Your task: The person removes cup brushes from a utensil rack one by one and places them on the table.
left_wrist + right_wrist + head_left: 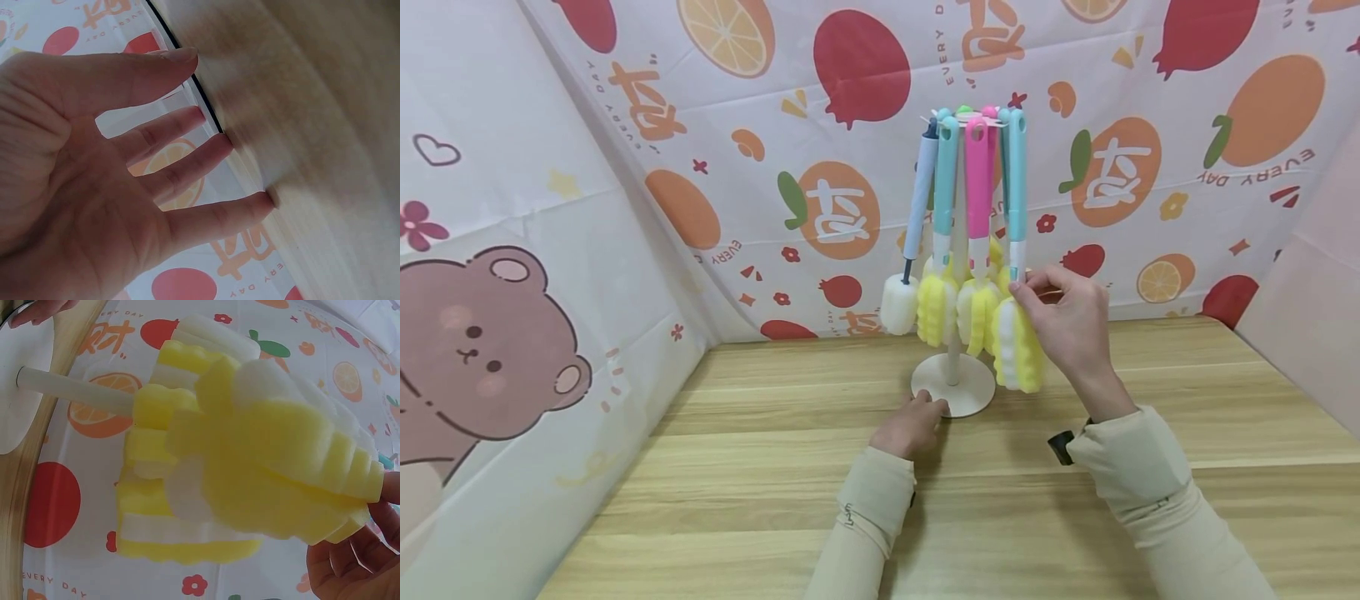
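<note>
A white stand point(953, 364) with a round base carries several hanging sponge cup brushes. My right hand point(1073, 321) pinches one teal-handled sponge brush point(1017, 187) at its white neck, just above its yellow-and-white sponge head point(281, 456). The top of that brush is at the stand's upper ring; whether it is hooked there I cannot tell. My left hand point(913, 425) touches the front left edge of the base with its fingertips. In the left wrist view the left hand's fingers point(212, 219) are spread and nearly straight.
Beside the held brush hang a pink-handled brush point(977, 183), another teal-handled brush point(946, 179) and a pale blue brush point(920, 200) with a white head. A fruit-print cloth point(865, 208) stands behind the wooden table point(760, 450). A bear-print cloth point(587, 275) borders the left.
</note>
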`<control>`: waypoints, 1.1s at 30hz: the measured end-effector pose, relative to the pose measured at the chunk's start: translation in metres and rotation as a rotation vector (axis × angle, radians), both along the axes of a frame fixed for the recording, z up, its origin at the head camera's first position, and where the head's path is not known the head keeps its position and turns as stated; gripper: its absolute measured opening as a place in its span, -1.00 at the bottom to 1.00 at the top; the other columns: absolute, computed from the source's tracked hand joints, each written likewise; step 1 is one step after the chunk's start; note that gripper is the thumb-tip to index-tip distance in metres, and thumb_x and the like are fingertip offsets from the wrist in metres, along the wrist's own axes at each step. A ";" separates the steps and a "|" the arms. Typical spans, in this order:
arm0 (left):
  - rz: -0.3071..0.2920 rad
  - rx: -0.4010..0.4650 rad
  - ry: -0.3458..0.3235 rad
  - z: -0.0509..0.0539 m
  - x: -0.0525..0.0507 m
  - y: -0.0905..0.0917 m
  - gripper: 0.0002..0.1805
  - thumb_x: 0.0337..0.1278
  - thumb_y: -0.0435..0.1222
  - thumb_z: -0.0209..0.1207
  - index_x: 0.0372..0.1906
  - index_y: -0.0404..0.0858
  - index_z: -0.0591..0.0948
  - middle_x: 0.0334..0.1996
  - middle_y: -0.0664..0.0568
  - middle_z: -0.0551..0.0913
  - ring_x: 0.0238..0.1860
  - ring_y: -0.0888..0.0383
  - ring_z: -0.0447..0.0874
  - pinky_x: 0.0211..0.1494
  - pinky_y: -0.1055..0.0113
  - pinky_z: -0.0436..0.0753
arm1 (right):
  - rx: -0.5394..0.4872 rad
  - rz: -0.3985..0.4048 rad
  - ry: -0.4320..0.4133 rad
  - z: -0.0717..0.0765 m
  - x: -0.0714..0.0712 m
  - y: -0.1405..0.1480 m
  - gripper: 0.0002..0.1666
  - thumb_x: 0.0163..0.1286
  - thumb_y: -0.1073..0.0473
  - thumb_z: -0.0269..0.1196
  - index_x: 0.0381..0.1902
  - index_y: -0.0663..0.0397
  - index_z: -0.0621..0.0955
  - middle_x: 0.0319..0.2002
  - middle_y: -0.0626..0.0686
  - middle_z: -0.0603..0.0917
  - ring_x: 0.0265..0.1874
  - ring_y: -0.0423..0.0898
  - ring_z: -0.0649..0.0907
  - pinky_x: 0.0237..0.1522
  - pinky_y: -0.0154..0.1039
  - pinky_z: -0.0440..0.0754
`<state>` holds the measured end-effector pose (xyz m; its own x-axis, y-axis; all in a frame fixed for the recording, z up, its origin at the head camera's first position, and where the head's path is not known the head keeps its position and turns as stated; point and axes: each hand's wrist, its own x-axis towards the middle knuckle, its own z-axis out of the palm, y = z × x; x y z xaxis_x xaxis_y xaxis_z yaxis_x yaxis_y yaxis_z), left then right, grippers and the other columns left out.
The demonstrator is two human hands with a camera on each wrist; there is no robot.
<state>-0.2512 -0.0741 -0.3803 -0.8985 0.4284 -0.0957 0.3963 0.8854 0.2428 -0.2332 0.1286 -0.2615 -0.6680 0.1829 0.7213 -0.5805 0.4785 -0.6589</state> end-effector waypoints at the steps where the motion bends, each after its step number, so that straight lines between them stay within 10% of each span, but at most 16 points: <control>1: 0.000 0.001 0.001 0.000 0.000 0.000 -0.70 0.29 -0.46 0.22 0.08 -0.19 0.65 -0.04 -0.09 0.51 -0.03 -0.07 0.41 0.01 0.10 0.56 | -0.002 -0.002 0.002 0.000 0.000 0.000 -0.86 0.32 0.42 0.37 -0.40 0.47 0.67 -0.26 0.32 0.74 -0.35 0.11 0.66 -0.25 -0.59 0.52; 33: -0.001 -0.002 -0.004 -0.001 0.000 0.000 -0.71 0.32 -0.45 0.20 0.08 -0.20 0.65 -0.04 -0.09 0.52 -0.03 -0.07 0.44 0.03 0.13 0.57 | 0.021 -0.058 0.073 -0.023 0.008 0.022 -0.87 0.24 0.50 0.38 -0.51 0.43 0.68 -0.34 0.28 0.75 -0.43 -0.41 0.61 -0.30 -0.59 0.53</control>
<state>-0.2511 -0.0739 -0.3808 -0.8977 0.4289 -0.1004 0.3960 0.8856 0.2427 -0.2256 0.1503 -0.2840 -0.6023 0.2044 0.7717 -0.5975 0.5257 -0.6055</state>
